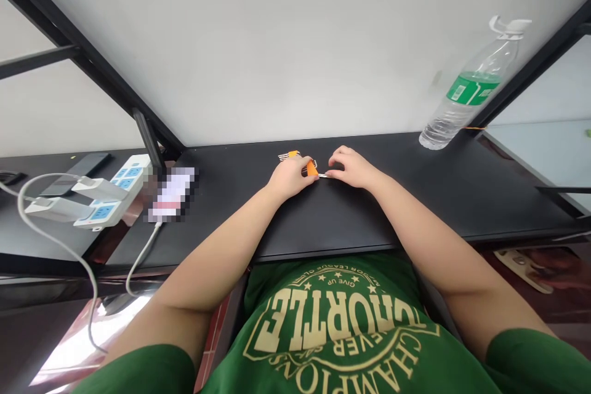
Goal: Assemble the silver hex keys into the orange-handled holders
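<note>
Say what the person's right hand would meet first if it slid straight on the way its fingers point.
The right hand points left along the desk, so it would first meet the orange tool in the left hand; its fingertips already seem to be at the tool's metal tip.

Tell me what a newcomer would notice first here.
Two bare hands meet on the black desk: the left hand grips a small orange tool, the right hand at its metal tip. A green-labelled water bottle tilts at far right; a white power strip lies left.
</note>
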The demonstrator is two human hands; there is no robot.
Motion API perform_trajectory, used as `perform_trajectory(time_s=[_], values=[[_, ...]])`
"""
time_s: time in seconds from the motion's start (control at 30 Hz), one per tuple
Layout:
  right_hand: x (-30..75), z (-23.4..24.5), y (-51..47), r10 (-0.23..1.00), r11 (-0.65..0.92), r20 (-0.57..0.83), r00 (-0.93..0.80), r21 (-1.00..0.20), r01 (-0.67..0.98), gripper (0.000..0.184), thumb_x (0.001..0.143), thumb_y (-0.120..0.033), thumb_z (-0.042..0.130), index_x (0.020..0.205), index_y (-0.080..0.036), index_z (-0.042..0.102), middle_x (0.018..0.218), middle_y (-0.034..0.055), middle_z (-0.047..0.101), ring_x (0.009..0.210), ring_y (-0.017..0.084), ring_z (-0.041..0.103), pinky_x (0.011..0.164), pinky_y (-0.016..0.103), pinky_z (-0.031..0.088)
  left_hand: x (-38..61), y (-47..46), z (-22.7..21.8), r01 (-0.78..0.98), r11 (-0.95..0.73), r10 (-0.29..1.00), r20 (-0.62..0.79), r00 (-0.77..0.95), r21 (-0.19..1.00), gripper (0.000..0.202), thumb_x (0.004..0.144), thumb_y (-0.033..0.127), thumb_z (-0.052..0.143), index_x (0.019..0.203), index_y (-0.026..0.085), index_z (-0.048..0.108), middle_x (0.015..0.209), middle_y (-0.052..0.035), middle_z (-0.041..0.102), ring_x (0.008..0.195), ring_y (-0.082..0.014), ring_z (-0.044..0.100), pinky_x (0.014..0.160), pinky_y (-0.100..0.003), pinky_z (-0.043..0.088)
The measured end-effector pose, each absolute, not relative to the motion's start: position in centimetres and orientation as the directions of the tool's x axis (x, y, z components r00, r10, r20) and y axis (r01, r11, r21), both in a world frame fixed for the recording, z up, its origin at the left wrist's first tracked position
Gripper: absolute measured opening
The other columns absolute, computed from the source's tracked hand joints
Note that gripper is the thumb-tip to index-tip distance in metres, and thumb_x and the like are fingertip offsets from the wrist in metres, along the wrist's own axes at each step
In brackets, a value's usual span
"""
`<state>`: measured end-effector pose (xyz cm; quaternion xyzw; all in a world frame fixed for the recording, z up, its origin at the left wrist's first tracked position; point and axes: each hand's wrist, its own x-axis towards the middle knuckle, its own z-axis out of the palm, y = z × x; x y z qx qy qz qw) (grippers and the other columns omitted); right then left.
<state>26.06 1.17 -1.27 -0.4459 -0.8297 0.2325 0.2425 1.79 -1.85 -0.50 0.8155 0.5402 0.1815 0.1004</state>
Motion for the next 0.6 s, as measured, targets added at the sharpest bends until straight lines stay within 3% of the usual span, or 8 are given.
perform_trajectory(time_s=[0.07,0.2,0.33,0.47,0.6], values=[[25.5,-1.6,1.1,0.858,0.486,0.254,-0.447,-0.684,0.545,0.018,0.091,-0.036,0.073,0.103,-0.023,0.072,0.112,0.0062,0.069,0.096,0.022,0.064,0.089,0.038,0.052,1.9,-2.0,-0.5,0.835,-0.426,0.904,0.200,0.378,0.347,0.029,0.088,0.041,0.076,0.110,0.024,0.069,0.105,-0.0069,0.074,0.097,-0.0271,0.068,0.079,-0.037,0.050],[23.8,-3.0,1.2,0.891,0.350,0.206,-0.405,-0.880,0.322,0.021,0.088,-0.033,0.069,0.107,-0.024,0.068,0.096,0.0006,0.071,0.085,0.018,0.066,0.082,0.034,0.054,2.4,-2.4,-0.6,0.836,-0.452,0.890,0.223,0.399,0.310,0.029,0.090,0.041,0.074,0.113,0.025,0.069,0.106,-0.0068,0.073,0.099,-0.0265,0.068,0.077,-0.036,0.050],[22.6,-3.8,1.5,0.912,0.282,0.189,-0.363,-0.933,0.223,0.021,0.078,-0.022,0.065,0.099,-0.024,0.064,0.085,-0.0030,0.067,0.077,0.016,0.064,0.071,0.029,0.052,2.7,-2.6,-0.6,0.844,-0.458,0.886,0.220,0.408,0.279,0.028,0.091,0.040,0.074,0.114,0.025,0.068,0.107,-0.0067,0.072,0.096,-0.0256,0.068,0.075,-0.036,0.049],[23.2,-2.9,1.7,0.963,0.212,0.149,-0.223,-0.933,0.292,0.019,0.073,-0.017,0.062,0.090,-0.024,0.066,0.073,-0.0043,0.061,0.064,0.015,0.057,0.061,0.027,0.047,2.4,-2.1,-0.7,0.857,-0.443,0.893,0.215,0.395,0.263,0.031,0.091,0.039,0.074,0.118,0.026,0.067,0.111,-0.0072,0.072,0.099,-0.0273,0.068,0.076,-0.037,0.049],[24.8,-1.5,1.8,0.981,0.171,0.100,-0.163,-0.842,0.512,0.017,0.073,-0.013,0.063,0.085,-0.023,0.070,0.075,-0.0021,0.067,0.064,0.016,0.059,0.065,0.030,0.048,1.5,-1.4,-0.7,0.880,-0.390,0.917,0.202,0.344,0.272,0.030,0.089,0.035,0.076,0.116,0.027,0.068,0.111,-0.0073,0.073,0.103,-0.0287,0.068,0.078,-0.037,0.049]])
